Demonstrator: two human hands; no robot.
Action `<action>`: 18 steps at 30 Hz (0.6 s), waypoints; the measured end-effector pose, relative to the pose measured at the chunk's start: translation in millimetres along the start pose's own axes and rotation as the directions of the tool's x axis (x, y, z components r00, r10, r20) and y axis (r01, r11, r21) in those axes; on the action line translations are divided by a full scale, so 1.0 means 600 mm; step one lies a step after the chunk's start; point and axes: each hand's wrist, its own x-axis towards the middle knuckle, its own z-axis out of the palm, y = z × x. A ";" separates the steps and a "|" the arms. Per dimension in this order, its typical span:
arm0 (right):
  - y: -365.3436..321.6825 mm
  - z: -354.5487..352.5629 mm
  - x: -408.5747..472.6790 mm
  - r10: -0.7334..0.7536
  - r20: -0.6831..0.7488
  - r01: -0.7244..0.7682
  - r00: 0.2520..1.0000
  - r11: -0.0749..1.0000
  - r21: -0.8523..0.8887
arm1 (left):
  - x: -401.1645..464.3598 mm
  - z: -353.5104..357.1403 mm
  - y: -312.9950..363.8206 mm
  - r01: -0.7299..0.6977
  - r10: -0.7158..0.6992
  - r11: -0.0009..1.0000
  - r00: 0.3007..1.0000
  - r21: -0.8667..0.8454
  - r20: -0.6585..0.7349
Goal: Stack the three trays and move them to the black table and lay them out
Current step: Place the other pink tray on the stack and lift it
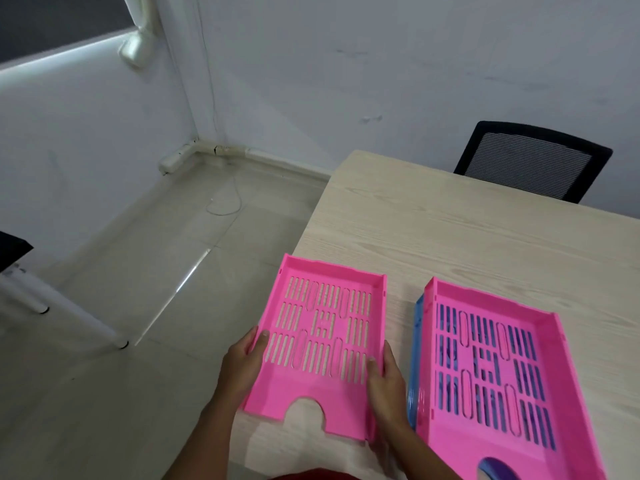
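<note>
I have a loose pink tray (322,344) gripped by its two long sides, my left hand (242,358) curled around the left wall with the thumb over the rim, my right hand (386,379) clamped on the right wall the same way. The tray sits at the near left corner of the pale wooden table (450,220), partly overhanging the edge; whether it is resting on the wood or already lifted a little I cannot tell. Just beside it on my right is a second pink tray (502,368), already nested on a blue tray (415,362) whose edge peeks out along its left side and shows dark through the slots. So I judge the stacking two-thirds done: this tray in my hands has yet to go on top of that pair. After that the whole carry and the laying out are left. A corner of what may be the black table (12,249) shows at the far left, across the tiled floor (156,271), well apart from here. A black chair (533,161) stands behind the wooden table.
</note>
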 end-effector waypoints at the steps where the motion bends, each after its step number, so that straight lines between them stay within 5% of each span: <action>1: 0.001 -0.002 0.000 0.002 0.007 -0.002 1.000 1.000 0.017 | 0.000 0.000 -0.003 0.002 -0.002 1.000 1.000 -0.010 0.025; 7: -0.015 -0.013 0.000 -0.029 0.025 0.026 0.999 0.994 0.110 | -0.001 -0.007 0.003 0.037 -0.024 0.985 0.997 -0.169 0.074; 18: -0.095 -0.080 0.026 -0.265 -0.046 0.269 0.963 0.943 0.196 | -0.034 -0.029 0.118 -0.179 0.241 0.925 0.958 -0.335 0.153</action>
